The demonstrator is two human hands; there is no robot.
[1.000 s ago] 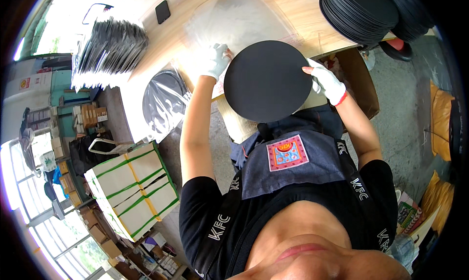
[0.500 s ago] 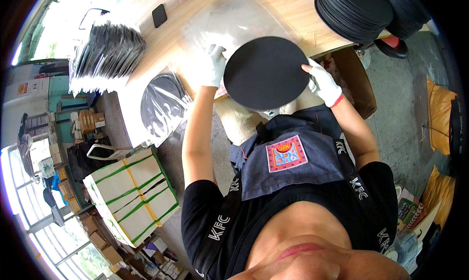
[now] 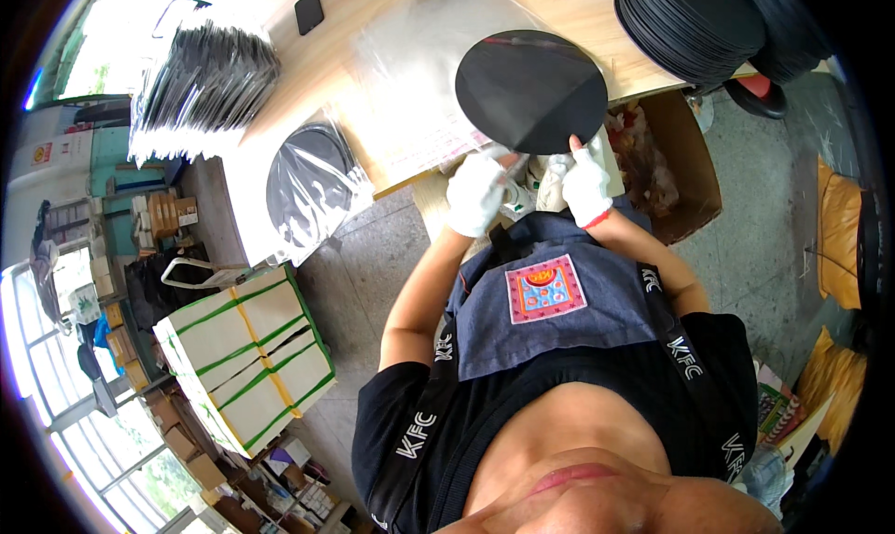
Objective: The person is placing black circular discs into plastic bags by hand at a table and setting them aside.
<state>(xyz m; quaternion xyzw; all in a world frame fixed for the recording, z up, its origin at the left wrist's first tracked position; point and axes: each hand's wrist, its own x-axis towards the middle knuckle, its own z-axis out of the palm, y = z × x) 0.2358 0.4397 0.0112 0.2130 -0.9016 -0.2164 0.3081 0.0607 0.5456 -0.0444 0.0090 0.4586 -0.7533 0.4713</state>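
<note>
A round black disc (image 3: 531, 91) is tilted over the near edge of the table, with a sheen and a reddish streak across its face. My right hand (image 3: 587, 187), in a white glove with a bare thumb tip, grips the disc's near edge, thumb on top. My left hand (image 3: 475, 194), also gloved, is curled by the near-left edge of the disc, a bare fingertip pointing at the rim; what it holds is hidden. Clear plastic bags (image 3: 396, 68) lie flat on the table behind and left of the disc. A bagged black disc (image 3: 312, 184) rests at the table's left corner.
Stacks of black discs (image 3: 685, 21) stand at the far right. A pile of bagged discs (image 3: 210, 87) sits on the left, near a phone (image 3: 309, 12). An open cardboard box (image 3: 685, 152) stands right of my knees. A strapped white carton (image 3: 247, 357) is on the floor at left.
The disc has moved away from me and slightly right. My left hand has come right and nearer my body; my right hand has shifted from the disc's right side to its near edge.
</note>
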